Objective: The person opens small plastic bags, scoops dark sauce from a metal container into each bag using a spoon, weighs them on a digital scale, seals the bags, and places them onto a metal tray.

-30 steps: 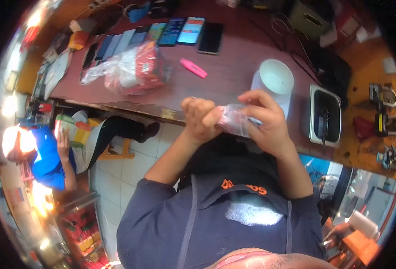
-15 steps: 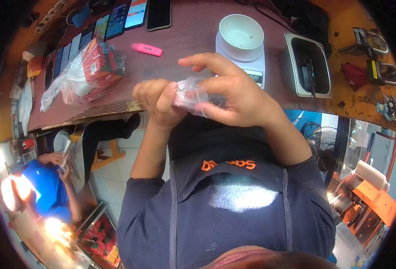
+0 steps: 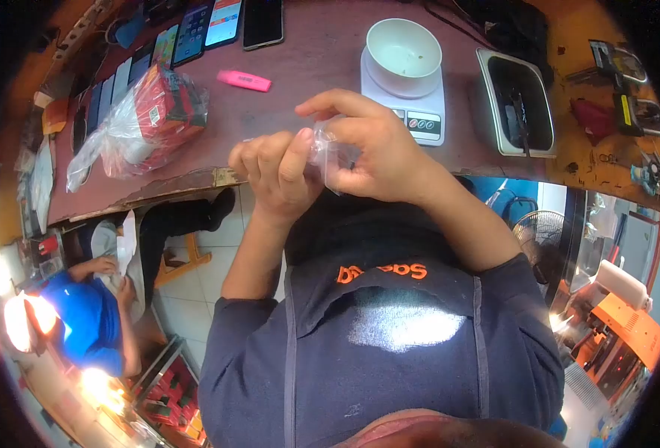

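Both of my hands meet around a small clear plastic bag (image 3: pixel 322 153) in front of the table's near edge. My left hand (image 3: pixel 279 168) has its fingers curled round the bag's left side. My right hand (image 3: pixel 371 145) pinches the bag's right side between thumb and fingers, with the index finger raised. What is in the bag is mostly hidden by my fingers. Beyond my right hand a white bowl (image 3: pixel 404 48) stands on a white scale (image 3: pixel 423 119), with small specks in the bowl. A pink highlighter (image 3: pixel 245 80) lies farther left.
A plastic-wrapped red package (image 3: pixel 158 112) sits on the table (image 3: pixel 300 67) at the left, with a row of phones (image 3: pixel 224 24) behind it. At the right is a metal-rimmed black container (image 3: pixel 516 104). A person in blue (image 3: pixel 91 321) sits at lower left, holding something white.
The view has shifted, so the table items sit farther left and nearer. My fingers have drawn closer together around the bag. The seated person's hands have moved, now with a white sheet.
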